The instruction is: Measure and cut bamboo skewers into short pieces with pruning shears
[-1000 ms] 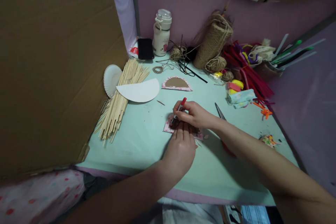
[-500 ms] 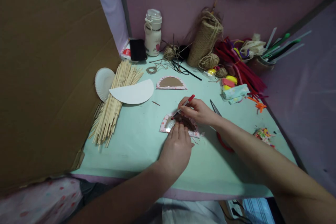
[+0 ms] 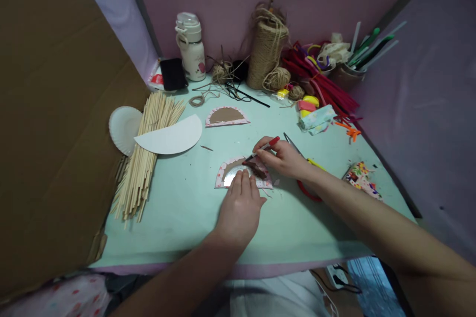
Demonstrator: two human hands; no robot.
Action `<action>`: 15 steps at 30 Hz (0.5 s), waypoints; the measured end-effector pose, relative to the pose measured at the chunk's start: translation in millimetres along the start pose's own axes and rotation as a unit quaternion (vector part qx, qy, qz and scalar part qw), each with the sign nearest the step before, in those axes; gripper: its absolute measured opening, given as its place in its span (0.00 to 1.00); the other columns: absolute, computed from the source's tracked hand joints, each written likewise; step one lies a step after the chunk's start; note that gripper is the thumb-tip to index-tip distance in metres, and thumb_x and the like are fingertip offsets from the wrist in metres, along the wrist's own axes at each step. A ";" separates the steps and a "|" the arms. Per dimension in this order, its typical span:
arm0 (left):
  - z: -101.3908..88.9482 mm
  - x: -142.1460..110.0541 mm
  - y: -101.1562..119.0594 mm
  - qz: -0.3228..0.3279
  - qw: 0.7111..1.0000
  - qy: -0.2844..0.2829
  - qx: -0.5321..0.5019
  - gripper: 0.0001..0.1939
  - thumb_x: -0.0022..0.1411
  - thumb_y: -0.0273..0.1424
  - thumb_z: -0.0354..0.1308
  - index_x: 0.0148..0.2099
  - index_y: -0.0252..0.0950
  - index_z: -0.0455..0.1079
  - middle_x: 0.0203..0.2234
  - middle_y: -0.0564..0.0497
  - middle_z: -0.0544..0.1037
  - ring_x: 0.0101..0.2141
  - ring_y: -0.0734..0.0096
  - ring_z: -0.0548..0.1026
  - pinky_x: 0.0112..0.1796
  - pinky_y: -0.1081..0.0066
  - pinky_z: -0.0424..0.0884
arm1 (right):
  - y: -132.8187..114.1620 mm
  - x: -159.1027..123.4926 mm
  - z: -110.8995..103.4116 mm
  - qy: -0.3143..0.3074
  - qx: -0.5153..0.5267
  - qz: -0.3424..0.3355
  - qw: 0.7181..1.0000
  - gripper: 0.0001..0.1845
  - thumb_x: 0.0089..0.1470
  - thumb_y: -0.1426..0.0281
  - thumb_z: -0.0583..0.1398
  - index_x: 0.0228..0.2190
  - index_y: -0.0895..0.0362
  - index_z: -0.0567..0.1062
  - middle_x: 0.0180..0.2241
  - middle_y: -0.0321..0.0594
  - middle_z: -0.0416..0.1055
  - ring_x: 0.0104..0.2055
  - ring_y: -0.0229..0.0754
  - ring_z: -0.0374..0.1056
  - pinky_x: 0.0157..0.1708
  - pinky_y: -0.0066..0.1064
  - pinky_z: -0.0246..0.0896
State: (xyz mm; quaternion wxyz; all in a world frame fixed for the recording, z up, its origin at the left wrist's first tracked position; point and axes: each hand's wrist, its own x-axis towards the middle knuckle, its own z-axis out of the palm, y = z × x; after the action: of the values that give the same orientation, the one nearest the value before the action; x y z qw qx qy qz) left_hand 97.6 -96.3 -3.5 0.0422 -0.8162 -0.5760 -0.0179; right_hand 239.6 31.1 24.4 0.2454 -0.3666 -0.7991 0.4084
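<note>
Lying under flat-fingered left hand (image 3: 240, 210), patterned semicircle (image 3: 229, 164), right hand (image 3: 285, 159) nearby gripping pen (image 3: 273, 141).

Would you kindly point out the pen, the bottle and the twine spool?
Pen (image 3: 274, 141), head view, its red end
Bottle (image 3: 192, 57), head view, its body
Twine spool (image 3: 266, 52), head view, its wound side

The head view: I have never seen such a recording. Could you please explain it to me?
It is no machine, but a person: the camera is worn on the head and looks forward and down. The person's bare left hand lies on a clear half-round piece over a cardboard half-circle with a pink-patterned border. The bare right hand holds a pen, its tip at that half-circle. Around them on the pale green table are a second such half-circle, a white half-disc across wooden sticks, and scissors. A bottle and twine stand behind.
</note>
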 end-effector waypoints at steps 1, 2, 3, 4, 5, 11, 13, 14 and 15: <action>-0.1 0.0 -0.2 0.002 1.000 0.005 0.008 0.26 0.70 0.38 0.45 0.59 0.22 0.66 0.57 0.32 0.68 0.58 0.53 0.66 0.58 0.62 0.63 | 0.0 -3.3 -0.8 0.005 -0.010 0.002 1.000 0.08 0.58 0.68 0.54 0.34 0.57 0.71 0.25 0.35 0.70 0.25 0.36 0.64 0.29 0.28 0.58; -0.2 -0.1 -0.4 0.004 1.000 0.011 0.016 0.26 0.70 0.38 0.45 0.59 0.22 0.66 0.57 0.32 0.69 0.58 0.53 0.67 0.57 0.62 0.64 | 0.0 -6.7 -1.6 0.010 -0.020 0.005 1.000 0.08 0.58 0.68 0.54 0.34 0.57 0.71 0.25 0.35 0.71 0.26 0.36 0.65 0.29 0.28 0.59; -0.2 -0.3 -0.6 0.006 1.000 0.016 0.021 0.26 0.70 0.38 0.45 0.59 0.22 0.66 0.56 0.32 0.69 0.58 0.53 0.67 0.57 0.62 0.64 | 0.1 -10.1 -2.2 0.015 -0.028 0.008 0.999 0.08 0.58 0.68 0.54 0.34 0.57 0.71 0.25 0.35 0.71 0.26 0.37 0.65 0.29 0.28 0.59; -0.1 -0.4 -0.8 0.006 0.999 0.021 0.025 0.26 0.70 0.38 0.46 0.59 0.22 0.67 0.56 0.32 0.69 0.57 0.53 0.67 0.57 0.62 0.64 | 0.1 -13.5 -2.6 0.021 -0.034 0.009 0.999 0.08 0.58 0.68 0.54 0.35 0.57 0.71 0.26 0.36 0.71 0.27 0.37 0.66 0.30 0.29 0.60; 0.2 -0.5 -1.0 0.007 0.999 0.025 0.028 0.26 0.69 0.38 0.46 0.58 0.22 0.67 0.56 0.32 0.69 0.57 0.52 0.68 0.57 0.62 0.65 | 0.1 -16.9 -2.9 0.027 -0.039 0.009 0.999 0.08 0.59 0.68 0.54 0.35 0.57 0.71 0.26 0.36 0.72 0.28 0.38 0.67 0.30 0.29 0.60; 2.8 0.2 -2.4 0.014 0.999 0.038 0.008 0.25 0.69 0.36 0.47 0.57 0.19 0.68 0.55 0.29 0.70 0.56 0.51 0.69 0.56 0.61 0.65 | 0.7 -35.0 -1.8 0.067 -0.083 -0.014 0.994 0.09 0.59 0.69 0.53 0.34 0.56 0.73 0.31 0.40 0.74 0.31 0.40 0.69 0.33 0.31 0.62; 2.7 0.7 -2.5 0.012 0.999 0.033 -0.005 0.25 0.69 0.36 0.47 0.57 0.20 0.68 0.55 0.29 0.69 0.57 0.52 0.68 0.56 0.60 0.65 | 2.1 -40.8 -0.5 0.076 -0.105 -0.031 0.991 0.09 0.59 0.69 0.53 0.35 0.55 0.73 0.33 0.41 0.74 0.34 0.42 0.70 0.36 0.33 0.63; 2.5 0.8 -2.5 0.012 0.999 0.032 -0.008 0.24 0.69 0.36 0.46 0.57 0.20 0.68 0.55 0.29 0.69 0.57 0.52 0.68 0.56 0.60 0.65 | 2.7 -43.7 0.2 0.081 -0.116 -0.037 0.989 0.09 0.60 0.68 0.53 0.36 0.55 0.73 0.33 0.42 0.74 0.35 0.43 0.70 0.37 0.34 0.63; 2.2 0.9 -2.5 0.013 0.999 0.032 -0.008 0.24 0.69 0.35 0.46 0.57 0.20 0.68 0.55 0.29 0.70 0.57 0.52 0.68 0.56 0.60 0.65 | 3.0 -46.6 0.8 0.084 -0.125 -0.041 0.988 0.09 0.60 0.68 0.53 0.36 0.55 0.73 0.33 0.42 0.74 0.36 0.43 0.69 0.38 0.34 0.62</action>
State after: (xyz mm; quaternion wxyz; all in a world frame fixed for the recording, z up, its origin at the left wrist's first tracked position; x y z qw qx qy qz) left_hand 95.4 -94.4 -5.4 0.0548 -0.8229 -0.5635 -0.0480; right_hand 268.7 -4.8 17.1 0.2806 -0.3940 -0.8350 0.2622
